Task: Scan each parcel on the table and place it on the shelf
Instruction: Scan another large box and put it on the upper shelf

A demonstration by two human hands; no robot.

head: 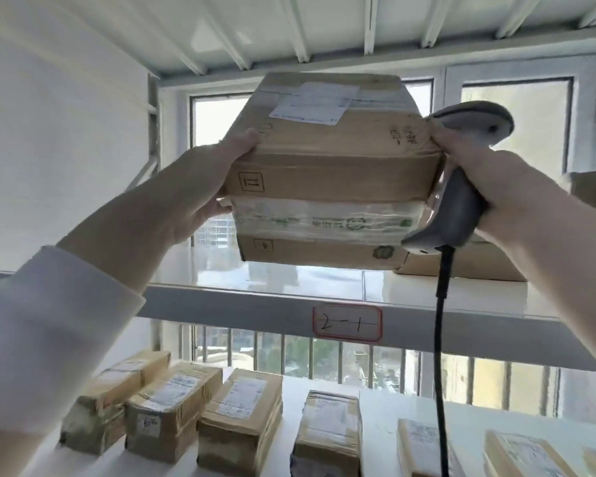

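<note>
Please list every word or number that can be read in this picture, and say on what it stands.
"2-1": handwritten on the red-bordered tag on the shelf edge.
Shipping label on the held parcel: too blurred to read.
Handwriting by that parcel's right corner: illegible.
Green print on its tape: blurred.
Labels on the parcels below: too small to read.
On the scanner: no text visible.

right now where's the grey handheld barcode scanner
Head view, right of centre: the grey handheld barcode scanner sits in the right hand, against the right end of the raised brown cardboard parcel.
</note>
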